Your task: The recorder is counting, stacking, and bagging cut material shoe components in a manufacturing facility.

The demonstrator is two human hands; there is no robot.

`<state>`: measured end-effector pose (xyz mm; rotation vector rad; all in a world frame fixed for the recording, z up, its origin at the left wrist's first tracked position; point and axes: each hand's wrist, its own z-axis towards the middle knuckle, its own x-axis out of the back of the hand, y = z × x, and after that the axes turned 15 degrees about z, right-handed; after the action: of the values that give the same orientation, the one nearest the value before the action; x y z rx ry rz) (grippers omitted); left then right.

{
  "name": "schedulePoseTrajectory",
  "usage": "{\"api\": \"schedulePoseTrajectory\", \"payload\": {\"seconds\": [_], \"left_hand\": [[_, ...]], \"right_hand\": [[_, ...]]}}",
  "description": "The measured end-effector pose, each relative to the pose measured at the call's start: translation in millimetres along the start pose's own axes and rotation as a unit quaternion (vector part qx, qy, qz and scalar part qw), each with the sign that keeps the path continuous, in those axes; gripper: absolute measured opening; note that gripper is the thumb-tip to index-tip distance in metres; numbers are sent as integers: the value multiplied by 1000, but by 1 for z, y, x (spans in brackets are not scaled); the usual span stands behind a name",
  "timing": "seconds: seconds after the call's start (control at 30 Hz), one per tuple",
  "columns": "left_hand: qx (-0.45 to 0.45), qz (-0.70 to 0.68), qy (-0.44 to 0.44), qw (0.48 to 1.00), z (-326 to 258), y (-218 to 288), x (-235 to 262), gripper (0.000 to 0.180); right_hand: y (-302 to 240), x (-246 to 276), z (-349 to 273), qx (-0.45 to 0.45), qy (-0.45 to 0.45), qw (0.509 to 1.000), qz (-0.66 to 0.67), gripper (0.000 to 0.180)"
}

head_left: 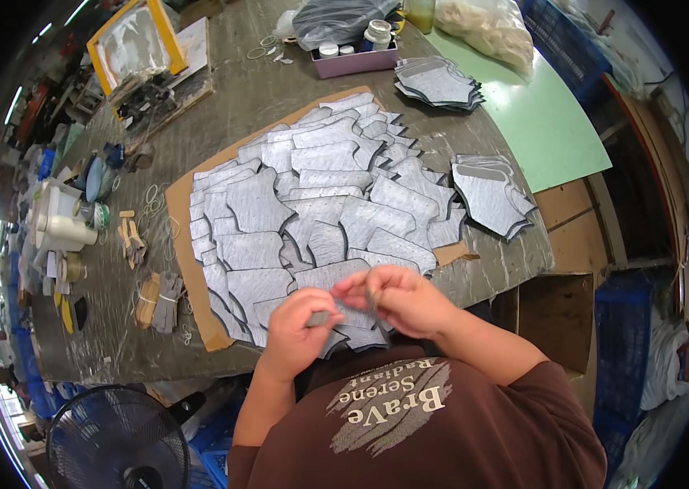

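We have both hands over the near edge of a spread of grey pieces point(326, 213), overlapped like shingles on cardboard point(199, 307) atop the tabletop point(238, 106). Left hand point(300, 328): grip closed, thumb and curled fingers on a small grey sliver point(321, 319). Right hand point(401, 301): grip pinched, fingertips on a thin strip point(371, 298). We can't tell what either bit is, or whether they're one thing; fingers cover most of both. Key relation: the strip sits just right of the left grip, small gap between, long axis roughly away from the body; the sliver lies more crosswise, its end toward the right hand. So the strip is with the right hand, the sliver with the left. The spread runs out ahead of both grips, its nearest pieces under the fingers; contact we can't confirm. Right-hand side: a stack point(487, 200) of like pieces beside the spread, nearer the right hand, another stack point(435, 84) farther off. We mark bundles point(167, 301) left of the cardboard, nearer the left hand.
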<state>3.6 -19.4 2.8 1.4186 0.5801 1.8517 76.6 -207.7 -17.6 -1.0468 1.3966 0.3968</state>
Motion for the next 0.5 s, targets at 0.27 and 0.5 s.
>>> {"api": "schedulePoseTrajectory", "payload": {"seconds": [0.27,0.5], "left_hand": [[-55,-21,-37,998,15,9,-2,25],[106,-31,65,992,-8,-16,10,10]], "right_hand": [[-1,-3,2,-174,60,972,-144,9],[-19,10,2,154,14,980,121,9]]}}
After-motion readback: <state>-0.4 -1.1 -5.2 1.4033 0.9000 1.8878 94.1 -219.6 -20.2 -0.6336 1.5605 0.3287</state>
